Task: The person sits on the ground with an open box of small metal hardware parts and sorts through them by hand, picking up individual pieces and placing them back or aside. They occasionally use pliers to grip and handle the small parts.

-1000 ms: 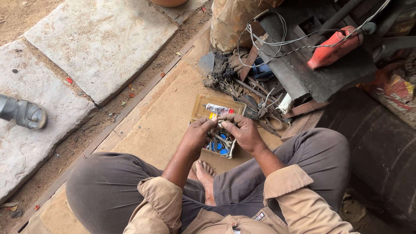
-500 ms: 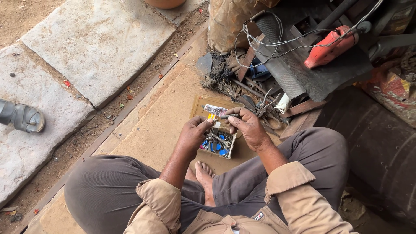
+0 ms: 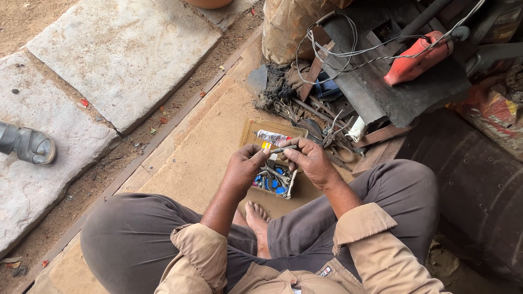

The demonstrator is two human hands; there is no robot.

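The left hand (image 3: 243, 170) and right hand (image 3: 309, 159) are pinching a thin metal rod (image 3: 283, 148) between closed fingertips, each grip taking one end, just above the tray (image 3: 256, 127) of small parts. The rod is lying nearly level, long axis running 8 to 2 o'clock. It could be slipping (the pinch looks light) and dropping among the parts or onto the board (image 3: 201, 163).

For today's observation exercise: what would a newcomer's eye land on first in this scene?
Both hands, left hand and right hand, meet at centre over an open small-parts tray, pinching a thin metal rod between them. At upper right an orange power tool lies amid tangled wires; a grey sandal sits far left.
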